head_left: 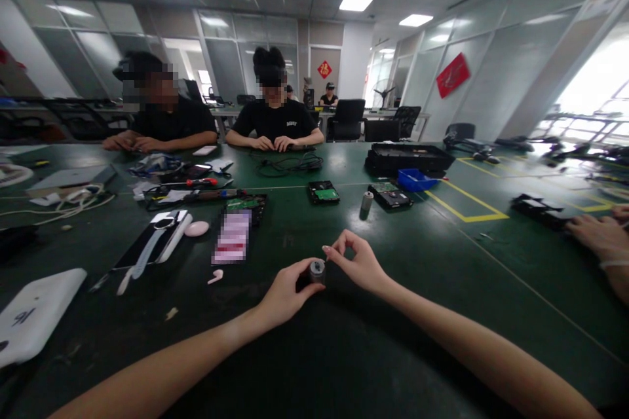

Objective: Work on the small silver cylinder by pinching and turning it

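Note:
My left hand (287, 291) is curled around a small grey metal cylinder (317, 271) and holds it just above the dark green table (344, 353). My right hand (356, 262) pinches at the cylinder's top edge with thumb and forefinger; I cannot make out whether something tiny sits between them. Both forearms reach in from the bottom of the view. A second small grey cylinder (366, 201) stands upright farther back on the table.
Ahead lie two hard drives (324, 192) (390, 195), a blue bin (414, 179), a black tray (407, 158), cables, a pink mouse (196, 228), a white earbud (215, 276) and a white device (34, 313). Two people sit opposite; another person's hand (597, 236) rests at right.

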A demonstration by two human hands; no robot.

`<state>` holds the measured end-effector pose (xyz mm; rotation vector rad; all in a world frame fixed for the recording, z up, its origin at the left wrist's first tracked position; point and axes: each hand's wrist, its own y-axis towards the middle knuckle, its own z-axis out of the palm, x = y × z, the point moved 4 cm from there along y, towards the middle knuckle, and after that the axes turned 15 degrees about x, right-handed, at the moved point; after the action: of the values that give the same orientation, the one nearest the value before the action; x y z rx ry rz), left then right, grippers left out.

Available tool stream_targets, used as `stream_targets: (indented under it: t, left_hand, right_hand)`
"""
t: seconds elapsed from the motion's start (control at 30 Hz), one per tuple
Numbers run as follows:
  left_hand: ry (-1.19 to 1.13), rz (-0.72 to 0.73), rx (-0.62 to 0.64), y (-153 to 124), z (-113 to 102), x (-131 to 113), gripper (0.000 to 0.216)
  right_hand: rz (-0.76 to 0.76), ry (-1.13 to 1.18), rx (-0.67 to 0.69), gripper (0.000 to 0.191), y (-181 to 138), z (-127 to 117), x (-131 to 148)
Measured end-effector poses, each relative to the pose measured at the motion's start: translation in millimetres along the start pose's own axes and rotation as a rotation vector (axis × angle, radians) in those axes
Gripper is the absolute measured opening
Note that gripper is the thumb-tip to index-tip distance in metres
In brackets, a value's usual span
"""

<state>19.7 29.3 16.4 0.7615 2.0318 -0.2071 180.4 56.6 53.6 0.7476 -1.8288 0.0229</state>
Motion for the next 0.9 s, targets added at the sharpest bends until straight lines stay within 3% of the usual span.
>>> stream_targets:
  t: [0.2,0.4,0.47,0.57,0.73,0.9]
  left_hand:
    - [-0.035,0.004,-0.003,-0.1,0.3,4.5,0.043]
    - [-0.042,0.008,0.005,-0.3,0.9,4.6,0.044]
    - [-0.07,0.018,-0.002,-1.5,-0.1,4.7,0.055]
    - [-0.083,0.068,-0.066,-4.6,-5.8,2.6,0.071]
    - [0.015,0.145,-0.08,-4.0,-17.8,-15.2,0.055]
    - [0.094,0.13,-0.019,3.2,-24.2,-25.6,0.021]
  right_hand:
    - [-0.047,0.039,0.213,0.028,-1.6,15.1,-5.0]
    - [-0.048,0.051,0.207,0.03,-3.7,20.9,-5.3]
    - [-0.082,0.064,0.201,0.027,-6.5,22.2,-2.6]
    - [-0.077,0.053,0.171,0.038,-11.5,25.5,-7.9]
    - [-0.005,0.027,0.197,0.05,-15.1,32.2,-26.7]
    - [-0.014,-0.033,0.265,0.043,-15.1,33.7,-25.6]
